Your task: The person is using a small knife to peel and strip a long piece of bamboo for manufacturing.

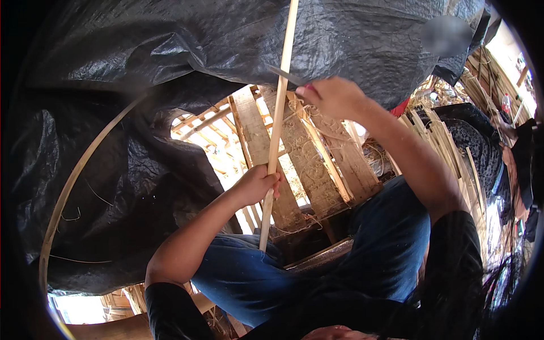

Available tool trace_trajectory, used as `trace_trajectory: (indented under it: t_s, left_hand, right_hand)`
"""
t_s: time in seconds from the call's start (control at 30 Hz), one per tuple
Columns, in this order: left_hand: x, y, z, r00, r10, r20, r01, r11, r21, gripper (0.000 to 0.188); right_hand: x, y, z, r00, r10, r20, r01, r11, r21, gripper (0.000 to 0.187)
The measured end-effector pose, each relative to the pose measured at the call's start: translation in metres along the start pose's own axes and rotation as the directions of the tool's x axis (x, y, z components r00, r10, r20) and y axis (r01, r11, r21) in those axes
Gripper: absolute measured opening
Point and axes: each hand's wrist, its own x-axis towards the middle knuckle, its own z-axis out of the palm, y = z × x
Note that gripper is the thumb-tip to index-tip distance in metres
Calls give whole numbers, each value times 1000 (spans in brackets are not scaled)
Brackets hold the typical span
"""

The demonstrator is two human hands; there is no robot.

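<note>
Standing tilted from your left thigh [238, 260], the pale wooden strip [277, 124] is wrapped by your left hand [258, 186]; your right hand [337, 97] grips a knife [296, 79] crossing it higher up. It looks light, stiff, slightly springy; hold it low, clear of the blade. Beyond are wooden boards [310, 153], then black plastic sheeting [141, 34].

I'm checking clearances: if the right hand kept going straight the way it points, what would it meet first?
Probably the pale strip, which the knife in the right hand crosses in this view; exact depth is hard to judge.
</note>
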Motion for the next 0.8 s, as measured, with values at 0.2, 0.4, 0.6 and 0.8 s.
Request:
trace_trajectory:
  t_s: [0.2, 0.4, 0.6, 0.8]
  left_hand:
    - [4, -2, 7, 1000, 6, 8, -6, 1000, 13, 19]
    - [-16, -7, -7, 996, -13, -90, 6, 996, -86, 16]
    - [-1, 3, 0, 999, -8, -43, 4, 996, -86, 16]
    - [-2, -3, 2, 998, 3, -60, -10, 993, -117, 16]
  right_hand:
    - [-28, -14, 6, 984, -165, 72, 169, 984, -58, 45]
    - [-18, -23, 44, 987, -144, -75, 137, 986, -93, 46]
    - [-29, -17, 13, 963, -111, 245, 106, 994, 34, 50]
    - [-43, -23, 24, 967, -115, 228, 128, 991, -43, 49]
